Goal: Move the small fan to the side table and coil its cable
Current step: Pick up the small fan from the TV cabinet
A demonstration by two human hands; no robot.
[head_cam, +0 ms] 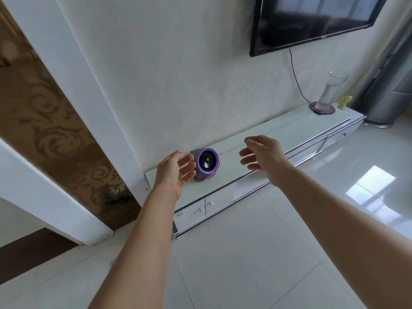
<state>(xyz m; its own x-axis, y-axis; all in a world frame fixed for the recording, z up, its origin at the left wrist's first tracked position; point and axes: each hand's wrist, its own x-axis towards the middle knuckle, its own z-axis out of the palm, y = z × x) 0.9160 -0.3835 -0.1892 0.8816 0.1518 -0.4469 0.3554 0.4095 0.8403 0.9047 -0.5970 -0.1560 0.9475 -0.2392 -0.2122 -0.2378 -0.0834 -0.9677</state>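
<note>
- Currently, the small fan [207, 163] stands on the white TV cabinet [278, 139], red cable [206, 178] bunched beneath it.
- Left hand [175, 175]: open, fingers beside the fan.
- Right hand [263, 153]: open, apart from the fan.

Bright, soft daylight; a window glare shines on the glossy floor [367, 186] at 3 o'clock. Straight lines bend at the edges.
</note>
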